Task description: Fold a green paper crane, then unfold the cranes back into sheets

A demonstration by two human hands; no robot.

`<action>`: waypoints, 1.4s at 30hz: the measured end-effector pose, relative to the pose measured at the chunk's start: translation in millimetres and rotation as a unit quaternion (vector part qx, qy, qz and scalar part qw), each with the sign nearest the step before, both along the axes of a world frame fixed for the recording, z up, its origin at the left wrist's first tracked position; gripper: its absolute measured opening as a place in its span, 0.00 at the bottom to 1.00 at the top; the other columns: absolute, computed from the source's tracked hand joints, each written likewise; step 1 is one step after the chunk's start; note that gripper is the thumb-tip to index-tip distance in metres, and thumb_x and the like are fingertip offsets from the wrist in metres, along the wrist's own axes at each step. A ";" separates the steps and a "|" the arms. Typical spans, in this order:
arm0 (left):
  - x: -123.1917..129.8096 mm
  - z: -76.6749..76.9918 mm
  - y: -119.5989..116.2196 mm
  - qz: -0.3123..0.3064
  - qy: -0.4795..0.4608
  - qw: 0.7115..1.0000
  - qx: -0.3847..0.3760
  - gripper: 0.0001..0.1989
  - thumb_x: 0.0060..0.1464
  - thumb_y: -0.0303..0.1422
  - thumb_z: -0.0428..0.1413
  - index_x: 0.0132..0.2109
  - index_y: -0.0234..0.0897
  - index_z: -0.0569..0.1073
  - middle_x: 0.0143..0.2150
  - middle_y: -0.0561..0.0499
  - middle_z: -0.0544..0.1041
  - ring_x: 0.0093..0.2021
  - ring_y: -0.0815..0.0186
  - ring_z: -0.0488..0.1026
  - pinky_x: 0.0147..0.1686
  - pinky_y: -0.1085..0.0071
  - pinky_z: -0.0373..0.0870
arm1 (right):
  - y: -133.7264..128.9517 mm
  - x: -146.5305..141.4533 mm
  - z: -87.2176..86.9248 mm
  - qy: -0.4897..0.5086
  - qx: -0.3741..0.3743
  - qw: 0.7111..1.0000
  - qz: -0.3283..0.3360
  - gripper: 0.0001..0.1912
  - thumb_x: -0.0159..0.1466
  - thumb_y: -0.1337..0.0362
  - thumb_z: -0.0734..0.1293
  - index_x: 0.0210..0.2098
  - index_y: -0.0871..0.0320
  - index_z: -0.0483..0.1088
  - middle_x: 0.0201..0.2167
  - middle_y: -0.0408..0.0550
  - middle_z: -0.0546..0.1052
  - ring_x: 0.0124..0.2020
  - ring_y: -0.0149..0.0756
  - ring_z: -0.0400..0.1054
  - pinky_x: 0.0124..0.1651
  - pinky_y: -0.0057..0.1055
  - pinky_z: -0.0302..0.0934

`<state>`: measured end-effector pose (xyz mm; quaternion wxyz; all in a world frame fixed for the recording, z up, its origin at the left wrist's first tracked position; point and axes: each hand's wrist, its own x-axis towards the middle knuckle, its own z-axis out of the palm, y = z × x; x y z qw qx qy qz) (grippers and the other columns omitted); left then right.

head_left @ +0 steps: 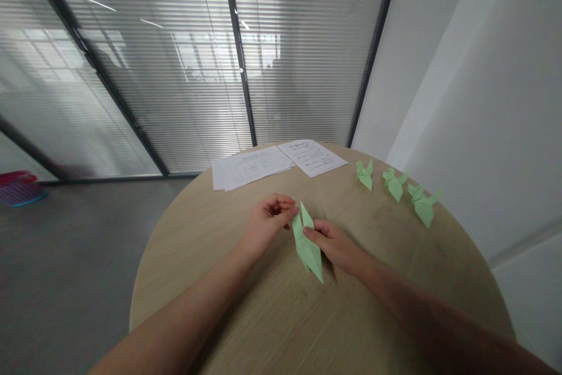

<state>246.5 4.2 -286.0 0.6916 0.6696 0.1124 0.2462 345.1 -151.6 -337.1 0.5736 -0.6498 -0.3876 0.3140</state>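
You have the green folded paper point(308, 249) between both hands, over the near part of the round counter point(193, 258), its long point aimed down towards you. Your left hand point(266, 220) has thumb and fingers closed on the tip of the left upper flap; your right hand point(336, 243) grips the body near the base of the other flap, thumb on top and fingers behind.

The split between the two upper flaps looks like the weak place. If your left hand pulls outward while your right thumb pins the body, the paper could tear at the base of that split. A pinch set slightly off the tip could leave a crooked crease, and pressing it again would soften the paper. Too firm a right thumb might flatten the layers or add a stray crease; too light a one could let them slip out of line. The loose lower layers could fan apart or bend if they were pushed against the wood.

The three green origami figures point(365, 176) point(395, 185) point(424, 206) stand near the right edge, beyond your right hand, where a wide elbow or sleeve swing could knock one off. The printed sheets point(252, 167) lie farther back, apart from your fingers, so they pose little trouble.
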 end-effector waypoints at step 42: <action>4.7 -16.1 3.8 -0.075 0.035 0.995 0.060 0.16 0.50 0.42 0.68 0.40 0.35 0.81 0.30 0.51 0.77 0.30 0.67 0.70 0.32 0.70 0.67 | -0.9 9.7 1.3 -0.097 0.065 0.987 -0.110 0.22 0.68 0.43 0.62 0.29 0.53 0.70 0.28 0.46 0.72 0.34 0.40 0.66 0.38 0.33 0.62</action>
